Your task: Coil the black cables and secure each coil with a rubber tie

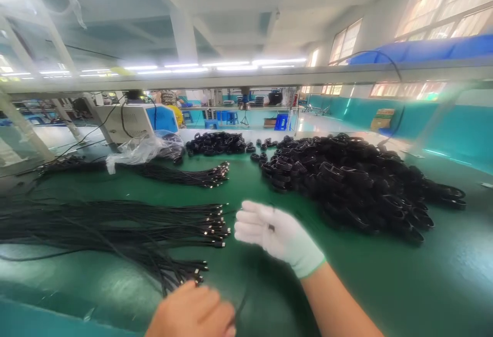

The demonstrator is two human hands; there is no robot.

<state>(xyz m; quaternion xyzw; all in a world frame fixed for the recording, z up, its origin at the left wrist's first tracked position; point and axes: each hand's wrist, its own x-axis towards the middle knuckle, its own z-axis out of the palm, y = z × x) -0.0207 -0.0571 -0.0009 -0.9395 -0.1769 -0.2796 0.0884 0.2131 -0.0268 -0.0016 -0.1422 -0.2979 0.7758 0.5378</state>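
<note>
Black cables lie in loose straight bundles on the left of the green desk, plug ends pointing right. The bare left hand, at the bottom edge, rests on the nearest cable ends; its fingers curl down, grip not discernible. The white-gloved right hand hovers mid-desk, fingers bent together around a small dark item. A second bundle and a clear plastic bag lie behind. A heap of coiled cables occupies the right. Strip lights and windows illuminate the workshop.
</note>
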